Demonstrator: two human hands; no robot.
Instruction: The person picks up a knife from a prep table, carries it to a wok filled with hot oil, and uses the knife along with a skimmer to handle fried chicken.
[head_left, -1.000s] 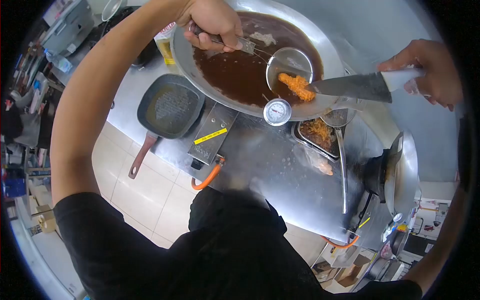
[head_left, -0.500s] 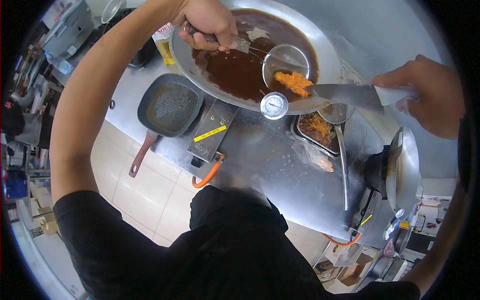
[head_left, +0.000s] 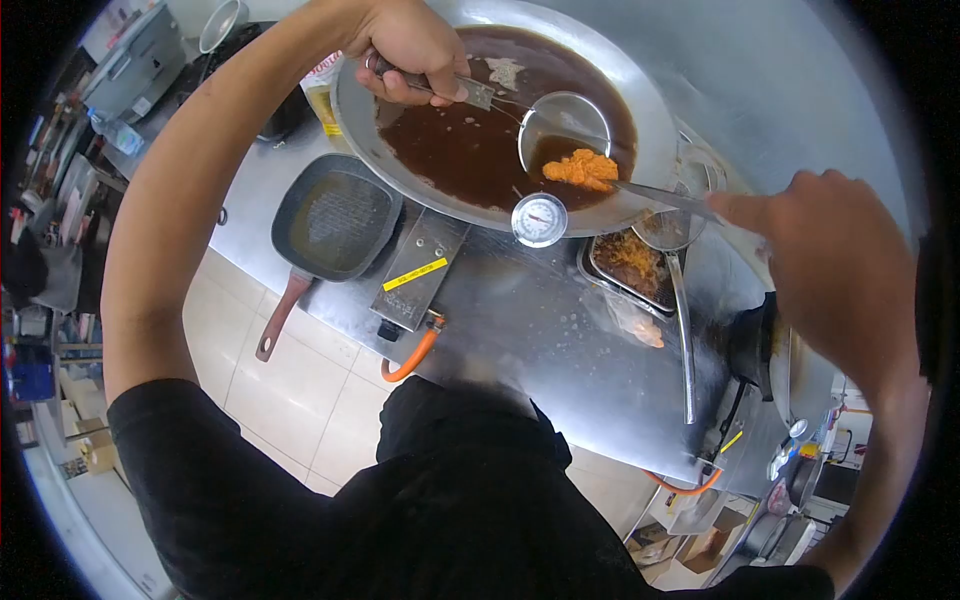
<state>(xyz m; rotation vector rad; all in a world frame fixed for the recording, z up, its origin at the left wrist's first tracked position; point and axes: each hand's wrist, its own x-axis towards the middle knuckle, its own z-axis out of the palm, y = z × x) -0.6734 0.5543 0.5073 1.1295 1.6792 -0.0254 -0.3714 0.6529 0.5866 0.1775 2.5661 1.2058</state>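
My left hand (head_left: 415, 55) is wrapped round the handle of a skimmer (head_left: 565, 108), whose round head hangs over dark brown oil (head_left: 450, 140) in a wide metal wok (head_left: 655, 105). A craggy orange fried piece (head_left: 572, 168) lies at the near edge of the skimmer head. My right hand (head_left: 825, 235) grips a knife (head_left: 665, 197), its blade seen nearly edge-on, with the tip touching the fried piece's right end. A dial thermometer (head_left: 539, 219) sits at the wok's near rim. The knife's handle is mostly hidden in my fingers.
A square grill pan (head_left: 335, 218) stands left of a burner box (head_left: 420, 275) with an orange hose (head_left: 412, 358). At right, a long-handled strainer (head_left: 683, 330) rests over a tray of brown crumbs (head_left: 635, 265). A second wok (head_left: 800, 370) stands farther right.
My right hand has come lower and rolled over, turning the knife from broadside to nearly edge-on. The fried piece lies more level now. My left hand and the skimmer hold about the same place.
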